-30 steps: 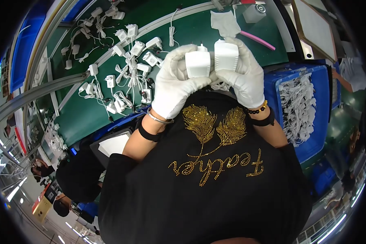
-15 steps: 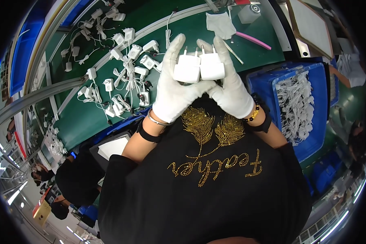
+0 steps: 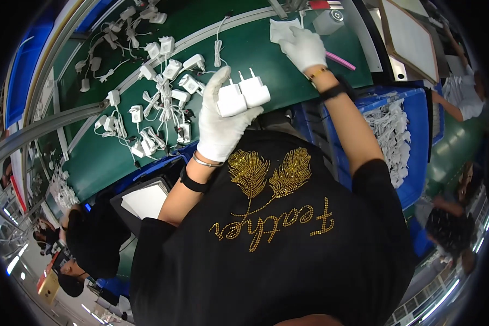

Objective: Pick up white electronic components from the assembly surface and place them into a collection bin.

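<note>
Closest to the camera, a black shirt (image 3: 277,239) with gold feather print, filling the lower middle. Just above the shirt, the left hand (image 3: 220,122) in a white glove, fingers closed around two white plug adapters (image 3: 243,96), side by side and touching, metal prongs pointing up and away. Held above the near edge of the green belt (image 3: 271,65), not resting on it. Further out, to the right of the adapters, the right hand (image 3: 304,48) also in a white glove, arm stretched forward, fingers bent down onto a white cloth (image 3: 281,28) lying on the green belt; firmly gripped or only pressed, cannot tell. Just right of this hand, a pink pen (image 3: 341,61) on the belt. Left of the adapters, many white chargers with cables (image 3: 157,103) scattered over the belt. Right of the belt, a blue bin (image 3: 418,141) with white cables inside.
</note>
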Action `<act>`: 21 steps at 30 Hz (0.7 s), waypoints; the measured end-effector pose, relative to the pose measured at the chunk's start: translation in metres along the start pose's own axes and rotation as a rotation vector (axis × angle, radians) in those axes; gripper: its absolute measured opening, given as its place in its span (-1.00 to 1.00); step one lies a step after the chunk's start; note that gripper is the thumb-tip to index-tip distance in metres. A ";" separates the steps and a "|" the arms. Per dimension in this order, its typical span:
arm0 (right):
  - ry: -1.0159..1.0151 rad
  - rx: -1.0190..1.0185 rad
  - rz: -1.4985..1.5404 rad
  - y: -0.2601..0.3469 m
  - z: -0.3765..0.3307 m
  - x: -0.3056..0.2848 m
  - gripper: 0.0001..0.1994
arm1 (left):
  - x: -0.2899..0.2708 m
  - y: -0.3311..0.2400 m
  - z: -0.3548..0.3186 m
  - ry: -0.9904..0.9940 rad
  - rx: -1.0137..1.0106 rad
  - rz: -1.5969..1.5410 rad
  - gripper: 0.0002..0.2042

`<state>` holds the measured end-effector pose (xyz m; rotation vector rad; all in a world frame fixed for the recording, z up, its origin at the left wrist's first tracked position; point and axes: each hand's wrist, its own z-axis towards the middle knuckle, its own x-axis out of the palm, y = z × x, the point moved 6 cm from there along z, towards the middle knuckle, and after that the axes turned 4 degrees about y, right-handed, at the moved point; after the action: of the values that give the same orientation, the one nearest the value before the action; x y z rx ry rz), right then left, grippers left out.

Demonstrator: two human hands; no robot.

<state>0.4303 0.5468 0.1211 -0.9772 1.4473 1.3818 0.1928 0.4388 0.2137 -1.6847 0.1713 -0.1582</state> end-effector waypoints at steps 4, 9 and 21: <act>0.078 0.076 -0.275 -0.008 0.042 0.050 -0.52 | -0.001 -0.001 -0.002 -0.050 -0.012 0.020 -0.11; -0.045 0.055 -0.271 0.010 0.042 0.007 -0.63 | -0.018 -0.003 -0.004 -0.152 0.029 -0.033 -0.09; -0.334 -0.791 0.643 0.169 -0.102 -0.134 -0.82 | -0.007 -0.013 0.010 0.024 0.068 -0.403 -0.11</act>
<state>0.3017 0.4526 0.2991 -0.6817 0.9799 2.5699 0.1884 0.4514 0.2251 -1.6342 -0.1570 -0.4807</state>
